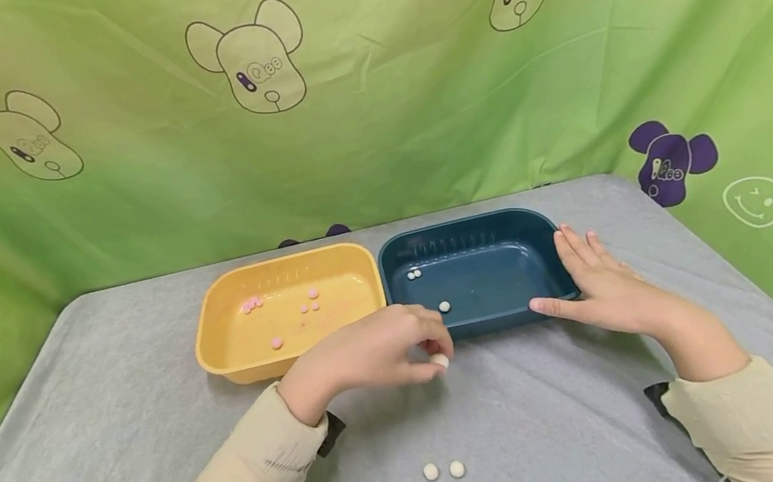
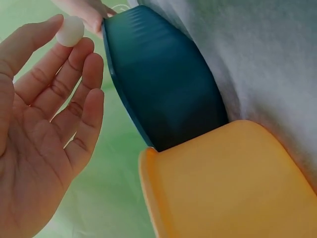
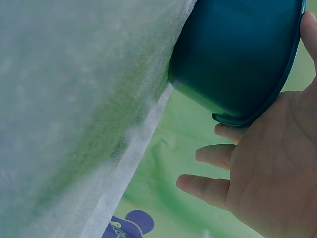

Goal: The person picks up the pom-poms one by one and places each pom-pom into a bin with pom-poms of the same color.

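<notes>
Between thumb and fingertips my left hand [image 1: 381, 351] pinches a small white ball [image 2: 70, 31], just in front of the near rim of the dark blue basin [image 1: 498, 323]. My right hand [image 1: 609, 286] rests on that basin's right corner, fingers spread and fairly straight, the thumb along the near rim. Inside the blue basin lie a white ball [image 1: 445, 307] and two more near its left wall. Two other white balls, one left [image 1: 431, 472] and one right [image 1: 456, 469], sit side by side on the cloth nearer to me.
A yellow basin [image 1: 225, 371] stands against the blue one's left side, with several small pink balls [image 1: 277, 342] in it. Grey cloth [image 1: 111, 419] covers the table. A green printed curtain [image 1: 402, 146] hangs behind and along the sides.
</notes>
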A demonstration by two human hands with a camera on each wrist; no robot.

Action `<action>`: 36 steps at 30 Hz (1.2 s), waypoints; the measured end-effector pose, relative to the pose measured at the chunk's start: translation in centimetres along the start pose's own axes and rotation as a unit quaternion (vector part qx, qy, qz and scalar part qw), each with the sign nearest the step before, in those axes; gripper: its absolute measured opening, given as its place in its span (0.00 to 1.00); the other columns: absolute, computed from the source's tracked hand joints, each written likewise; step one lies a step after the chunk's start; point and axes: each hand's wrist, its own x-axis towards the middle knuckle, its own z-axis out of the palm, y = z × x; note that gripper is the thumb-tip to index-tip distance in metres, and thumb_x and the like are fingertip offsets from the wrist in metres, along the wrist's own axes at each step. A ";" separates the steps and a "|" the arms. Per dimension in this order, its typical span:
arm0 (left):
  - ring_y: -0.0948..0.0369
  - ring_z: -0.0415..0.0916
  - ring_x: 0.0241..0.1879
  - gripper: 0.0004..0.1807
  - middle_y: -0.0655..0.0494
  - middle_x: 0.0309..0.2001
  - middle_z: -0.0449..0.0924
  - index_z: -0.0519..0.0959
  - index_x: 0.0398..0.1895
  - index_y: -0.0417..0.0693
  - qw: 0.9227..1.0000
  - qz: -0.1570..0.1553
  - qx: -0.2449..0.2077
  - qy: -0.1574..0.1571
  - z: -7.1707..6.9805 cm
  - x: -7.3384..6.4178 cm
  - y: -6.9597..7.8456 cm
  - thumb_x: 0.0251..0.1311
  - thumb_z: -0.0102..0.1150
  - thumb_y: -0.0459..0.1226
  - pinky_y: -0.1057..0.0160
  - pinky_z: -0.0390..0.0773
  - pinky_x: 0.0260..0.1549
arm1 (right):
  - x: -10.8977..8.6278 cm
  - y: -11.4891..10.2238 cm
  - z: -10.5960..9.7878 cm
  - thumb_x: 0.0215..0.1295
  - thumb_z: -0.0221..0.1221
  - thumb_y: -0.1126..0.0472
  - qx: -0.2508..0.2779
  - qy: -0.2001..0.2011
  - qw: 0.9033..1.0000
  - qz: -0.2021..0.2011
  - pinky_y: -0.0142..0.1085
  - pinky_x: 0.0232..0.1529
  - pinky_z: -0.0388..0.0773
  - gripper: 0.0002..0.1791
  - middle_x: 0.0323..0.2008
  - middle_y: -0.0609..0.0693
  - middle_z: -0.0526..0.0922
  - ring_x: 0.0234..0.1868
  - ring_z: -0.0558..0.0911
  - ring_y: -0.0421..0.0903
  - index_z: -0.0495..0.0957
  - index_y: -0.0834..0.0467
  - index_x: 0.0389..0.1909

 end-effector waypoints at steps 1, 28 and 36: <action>0.66 0.75 0.42 0.04 0.62 0.36 0.80 0.84 0.38 0.49 1.000 -0.003 -0.001 0.001 0.0 0.0 -0.1 0.66 0.59 0.36 0.74 0.75 0.48 | 0.0 0.0 0.0 0.65 0.53 0.29 0.000 0.001 1.000 -0.002 0.78 0.65 0.38 0.63 0.78 0.59 0.19 0.76 0.23 0.69 0.25 0.62 0.77; 0.65 0.75 0.40 0.05 0.62 0.35 0.78 0.84 0.37 0.50 0.998 -0.014 -0.019 0.055 -0.1 0.0 -1.6 0.67 0.58 0.36 0.71 0.76 0.43 | -0.1 0.1 0.0 0.64 0.54 0.29 0.009 0.000 1.000 -0.005 0.77 0.66 0.37 0.64 0.78 0.57 0.19 0.75 0.22 0.69 0.25 0.61 0.78; 0.67 0.77 0.42 0.07 0.60 0.40 0.81 0.85 0.42 0.46 0.997 -0.025 -0.030 0.068 -0.1 0.1 -2.3 0.68 0.59 0.37 0.72 0.78 0.47 | -0.1 -0.1 -0.1 0.65 0.54 0.29 0.014 -0.004 1.000 -0.003 0.77 0.66 0.36 0.64 0.78 0.58 0.19 0.76 0.22 0.68 0.25 0.62 0.77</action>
